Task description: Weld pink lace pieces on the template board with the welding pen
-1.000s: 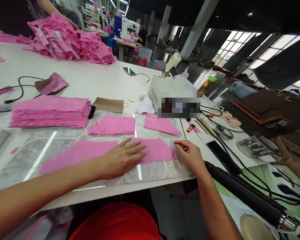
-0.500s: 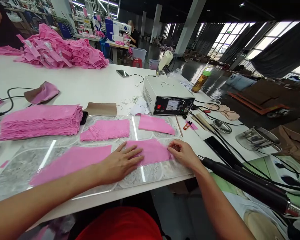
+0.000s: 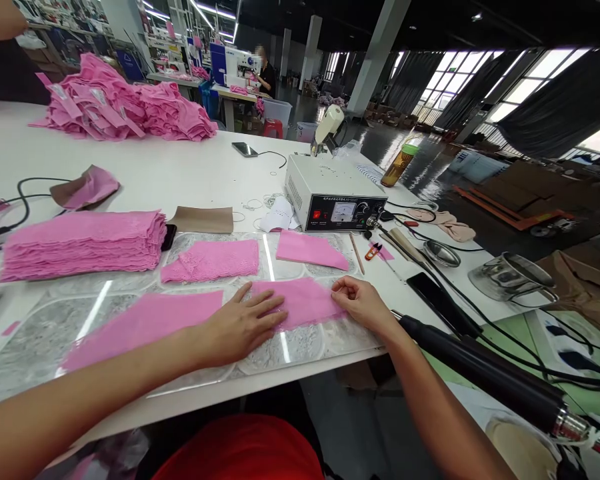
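Observation:
My left hand (image 3: 243, 327) lies flat with its fingers spread, pressing the left part of a small pink fabric piece (image 3: 305, 300). At that piece's right edge, my right hand (image 3: 364, 305) pinches the cloth between thumb and finger. Under it is a clear-topped template board (image 3: 300, 347) with a grey-white mottled surface. A larger pink fabric piece (image 3: 155, 320) rests to the left, partly beneath my left forearm. Farther back lie a lace-edged pink piece (image 3: 215, 259) and a neat stack of pink pieces (image 3: 310, 249).
A thick pink fabric stack (image 3: 83, 245) stands at left, with a pink heap (image 3: 105, 103) behind. A control box (image 3: 343, 190) sits at back right. Near my right hand are orange snips (image 3: 373, 251), a black phone (image 3: 437, 297), a metal cup (image 3: 510, 280) and a black cabled handpiece (image 3: 480, 370).
My right fingers, still pinching the fabric edge, have shifted very slightly left. My left hand stays in place. At the upper left, another person's arm has moved.

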Demonstrator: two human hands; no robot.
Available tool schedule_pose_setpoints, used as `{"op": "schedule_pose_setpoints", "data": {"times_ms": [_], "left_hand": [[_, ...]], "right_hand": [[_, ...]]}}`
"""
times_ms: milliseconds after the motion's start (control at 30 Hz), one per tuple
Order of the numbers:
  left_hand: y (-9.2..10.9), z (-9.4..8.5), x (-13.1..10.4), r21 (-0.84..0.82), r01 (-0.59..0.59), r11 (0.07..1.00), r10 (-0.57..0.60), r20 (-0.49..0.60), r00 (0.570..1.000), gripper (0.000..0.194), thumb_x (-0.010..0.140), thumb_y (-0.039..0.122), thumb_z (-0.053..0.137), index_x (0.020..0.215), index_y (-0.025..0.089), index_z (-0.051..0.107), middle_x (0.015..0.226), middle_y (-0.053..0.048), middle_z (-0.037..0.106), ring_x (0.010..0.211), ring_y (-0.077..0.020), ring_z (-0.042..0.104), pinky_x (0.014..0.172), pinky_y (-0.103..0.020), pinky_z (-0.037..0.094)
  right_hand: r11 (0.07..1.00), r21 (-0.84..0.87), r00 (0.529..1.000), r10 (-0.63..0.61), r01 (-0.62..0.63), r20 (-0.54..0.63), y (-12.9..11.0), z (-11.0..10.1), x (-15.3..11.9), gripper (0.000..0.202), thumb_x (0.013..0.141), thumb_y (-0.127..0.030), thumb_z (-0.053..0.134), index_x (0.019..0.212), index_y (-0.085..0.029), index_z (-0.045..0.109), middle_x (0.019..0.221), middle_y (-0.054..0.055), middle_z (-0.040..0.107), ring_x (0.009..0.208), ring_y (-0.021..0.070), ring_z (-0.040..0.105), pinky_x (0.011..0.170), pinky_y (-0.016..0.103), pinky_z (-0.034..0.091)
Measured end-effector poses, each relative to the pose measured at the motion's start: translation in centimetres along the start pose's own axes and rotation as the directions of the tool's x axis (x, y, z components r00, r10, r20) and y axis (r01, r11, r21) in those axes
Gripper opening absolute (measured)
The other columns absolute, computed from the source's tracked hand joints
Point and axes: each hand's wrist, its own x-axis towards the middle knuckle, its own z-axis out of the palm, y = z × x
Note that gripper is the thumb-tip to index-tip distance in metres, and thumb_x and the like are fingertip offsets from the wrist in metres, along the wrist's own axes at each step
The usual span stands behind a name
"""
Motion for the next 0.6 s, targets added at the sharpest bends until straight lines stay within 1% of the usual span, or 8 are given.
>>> {"op": "schedule_pose_setpoints", "data": {"times_ms": [133, 267, 333, 400, 500, 600], "left_hand": [[0.0, -0.1, 0.0, 0.002, 0.006, 1.000, -0.006, 0.008, 1.000, 0.041, 0.102, 0.034, 0.032, 0.138, 0.024, 0.049, 0.144, -0.008, 0.048, 0.133, -0.0296, 0.045, 0.112, -0.057, 0.026], [0.2, -0.8, 0.6, -0.007, 0.008, 1.000, -0.008, 0.001, 1.000, 0.036, 0.101, 0.032, 0.036, 0.131, 0.023, 0.055, 0.138, -0.009, 0.055, 0.127, -0.0259, 0.051, 0.114, -0.055, 0.024], [0.2, -1.0, 1.1, -0.016, 0.007, 1.000, -0.007, -0.007, 1.000, 0.036, 0.102, 0.031, 0.035, 0.129, 0.022, 0.056, 0.137, -0.010, 0.056, 0.125, -0.0240, 0.053, 0.114, -0.053, 0.024], [0.1, -1.0, 1.8, -0.012, -0.005, 1.000, 0.005, -0.003, 1.000, 0.038, 0.102, 0.031, 0.033, 0.131, 0.021, 0.055, 0.140, -0.012, 0.052, 0.129, -0.0252, 0.050, 0.113, -0.053, 0.026], [-0.4, -0.4, 2.5, 0.021, -0.039, 0.999, 0.039, 0.010, 0.999, 0.040, 0.102, 0.034, 0.034, 0.135, 0.022, 0.052, 0.146, -0.010, 0.046, 0.135, -0.0287, 0.042, 0.113, -0.053, 0.026], [-1.0, 0.2, 2.5, 0.036, -0.041, 0.999, 0.041, 0.006, 0.999, 0.040, 0.102, 0.036, 0.034, 0.137, 0.025, 0.050, 0.147, -0.008, 0.045, 0.136, -0.0285, 0.042, 0.114, -0.052, 0.024]], "right_hand": [[0.992, -0.126, 0.998, 0.002, -0.011, -0.067, 0.3, -0.2, -0.5, 0.017, 0.071, -0.036, 0.058, 0.081, -0.022, 0.060, 0.057, -0.004, 0.054, 0.055, 0.0126, 0.046, 0.060, 0.027, 0.034], [0.975, -0.221, 0.997, -0.016, -0.001, -0.075, 0.3, -0.5, -0.9, 0.021, 0.075, -0.039, 0.056, 0.086, -0.022, 0.062, 0.061, -0.003, 0.059, 0.057, 0.0133, 0.050, 0.062, 0.028, 0.036], [0.978, -0.207, 0.998, -0.015, 0.002, -0.060, 0.2, -0.6, -1.0, 0.022, 0.076, -0.039, 0.055, 0.087, -0.022, 0.063, 0.061, -0.003, 0.059, 0.057, 0.0133, 0.050, 0.061, 0.028, 0.037], [0.986, -0.164, 0.999, -0.008, 0.002, -0.031, 0.1, -0.8, -1.0, 0.022, 0.077, -0.039, 0.055, 0.088, -0.022, 0.063, 0.061, -0.003, 0.059, 0.056, 0.0129, 0.050, 0.060, 0.027, 0.037], [0.995, -0.094, 0.999, -0.015, 0.018, 0.041, 0.0, -1.1, -0.9, 0.023, 0.075, -0.037, 0.057, 0.091, -0.021, 0.063, 0.061, -0.004, 0.059, 0.055, 0.0119, 0.050, 0.059, 0.026, 0.037], [0.998, -0.061, 0.994, -0.019, 0.025, 0.109, 0.0, -1.4, -0.9, 0.023, 0.074, -0.034, 0.058, 0.092, -0.021, 0.063, 0.057, -0.005, 0.056, 0.054, 0.0117, 0.049, 0.057, 0.026, 0.037]]}}
